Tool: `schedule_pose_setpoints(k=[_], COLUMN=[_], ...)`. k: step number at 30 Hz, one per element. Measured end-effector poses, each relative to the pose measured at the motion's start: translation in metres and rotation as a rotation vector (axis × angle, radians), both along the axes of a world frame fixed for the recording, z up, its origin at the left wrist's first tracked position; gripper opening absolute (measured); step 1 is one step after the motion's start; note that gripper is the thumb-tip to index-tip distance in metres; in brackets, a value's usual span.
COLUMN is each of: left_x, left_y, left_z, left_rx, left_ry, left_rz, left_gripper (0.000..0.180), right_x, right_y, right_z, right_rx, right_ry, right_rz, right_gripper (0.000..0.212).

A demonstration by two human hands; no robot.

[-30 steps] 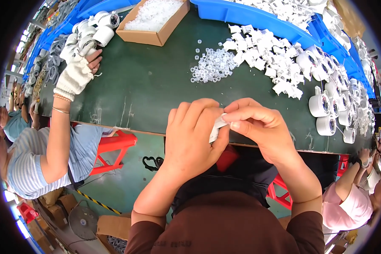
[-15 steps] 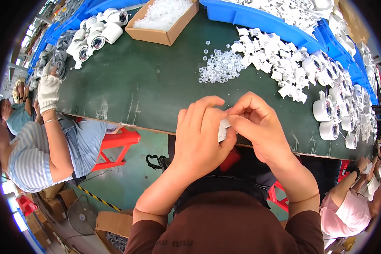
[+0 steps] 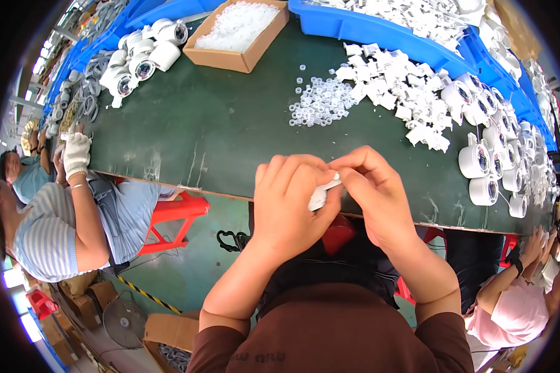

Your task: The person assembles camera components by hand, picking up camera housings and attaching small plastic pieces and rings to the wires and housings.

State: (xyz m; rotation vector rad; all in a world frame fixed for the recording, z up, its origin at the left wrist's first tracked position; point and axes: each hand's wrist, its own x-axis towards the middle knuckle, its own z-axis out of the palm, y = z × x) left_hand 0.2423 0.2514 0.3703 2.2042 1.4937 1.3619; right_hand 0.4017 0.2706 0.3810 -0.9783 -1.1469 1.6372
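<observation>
Over the near edge of the table, my left hand [image 3: 292, 202] is closed around a small white plastic part [image 3: 318, 198], whose lower end shows below the fingers. My right hand [image 3: 378, 199] meets it, thumb and forefinger pinched at the upper end of the part. Whether a tiny separate piece sits in that pinch is hidden by the fingertips. Beyond my hands lies a loose heap of small clear plastic rings [image 3: 322, 102]. To its right spreads a pile of similar white plastic parts [image 3: 404, 90].
White camera-like housings [image 3: 474, 160] crowd the right side; more [image 3: 144, 65] lie far left. A cardboard box [image 3: 233, 60] of clear pieces and a blue bin [image 3: 379, 34] of white parts stand at the back. A co-worker's gloved hand [image 3: 77, 152] is at the left; another person sits right.
Both my hands have come slightly nearer to me, and the white part is tilted and shows more. The co-worker's gloved hand on the left has moved nearer too.
</observation>
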Motion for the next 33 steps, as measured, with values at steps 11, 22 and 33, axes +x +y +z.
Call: schedule_pose_setpoints(k=[11, 22, 33], left_x=[-0.074, -0.033, 0.039], left_y=[0.009, -0.007, -0.013], left_z=[0.013, 0.001, -0.005], left_rx=[-0.062, -0.085, -0.325], left_ry=[0.281, 0.306, -0.367], left_rz=[0.138, 0.230, -0.277], left_gripper=[0.038, 0.061, 0.042], right_x=[0.078, 0.187, 0.032], right_y=[0.005, 0.012, -0.039], right_z=[0.019, 0.033, -0.008], right_rx=[0.802, 0.663, 0.653], right_ry=[-0.858, -1.768, -0.622], right_rz=[-0.092, -0.491, -0.155], right_gripper=[0.030, 0.067, 0.068])
